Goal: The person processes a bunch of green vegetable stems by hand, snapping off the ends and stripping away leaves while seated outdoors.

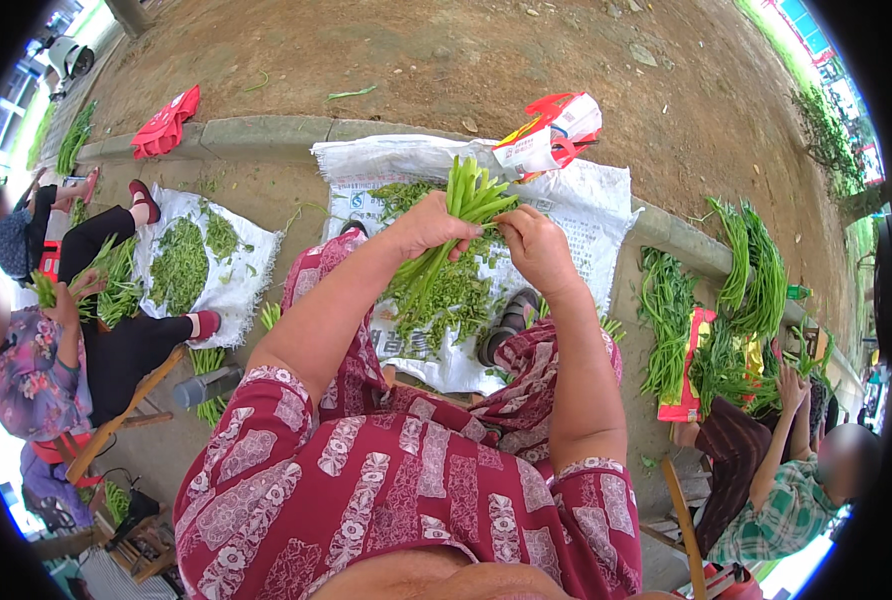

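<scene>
Outdoors, a paved strip (286,175) meets bare earth (396,60) along a low stone kerb (266,133). Nearest is the seated person's maroon patterned clothing (396,480). Beyond it, the left hand (434,228) has its fingers wrapped round a bunch of green stalks (471,190), held tilted above a white woven sheet (601,190), thick pale ends pointing up and away. Beside the bunch, the right hand (538,245) has its fingers drawn into a narrow pinch; what lies between the tips is too small to tell.

I judge the stalks light and fairly stiff, yet crisp: a hard squeeze or sharp bend could bruise or snap them. Their smooth skins may slide against each other, so a snug, even wrap around the middle should suit the bunch, and a fingertip pinch a single stem.

Loose leafy scraps (436,315) lie on the sheet below, near a dark shoe (511,325). Farther out, a person in a floral top (31,375) sits to the left and one in a green checked shirt (781,515) to the right, by long greens (756,270). A red-and-white bag (551,140) rests at the sheet's far edge.
</scene>
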Available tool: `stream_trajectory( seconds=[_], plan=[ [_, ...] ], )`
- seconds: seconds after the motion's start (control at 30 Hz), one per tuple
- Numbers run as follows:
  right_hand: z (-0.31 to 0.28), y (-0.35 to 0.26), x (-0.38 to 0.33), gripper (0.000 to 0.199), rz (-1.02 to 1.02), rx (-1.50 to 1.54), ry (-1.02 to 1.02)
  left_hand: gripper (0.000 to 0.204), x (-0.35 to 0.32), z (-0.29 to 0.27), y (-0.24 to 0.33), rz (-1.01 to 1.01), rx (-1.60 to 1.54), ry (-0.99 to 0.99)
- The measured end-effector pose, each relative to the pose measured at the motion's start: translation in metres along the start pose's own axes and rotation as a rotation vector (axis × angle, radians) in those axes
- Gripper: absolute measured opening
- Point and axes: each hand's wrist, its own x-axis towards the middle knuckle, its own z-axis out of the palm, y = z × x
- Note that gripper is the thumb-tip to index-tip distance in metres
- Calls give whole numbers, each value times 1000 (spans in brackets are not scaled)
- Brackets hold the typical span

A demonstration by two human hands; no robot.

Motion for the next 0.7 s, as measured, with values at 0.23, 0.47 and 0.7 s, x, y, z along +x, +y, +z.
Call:
stream_trajectory(
  seconds=[0.23,0.47,0.7],
  plan=[
    [-3,0,0,12,-14,-43,83,8,-2,2,1,-26,31,-2],
    [4,-1,2,10,-19,-70,110,8,-2,2,-2,-11,70,-38],
    [10,1,4,10,45,105,269,11,-2,4,1,27,-14,-65]
  ],
)
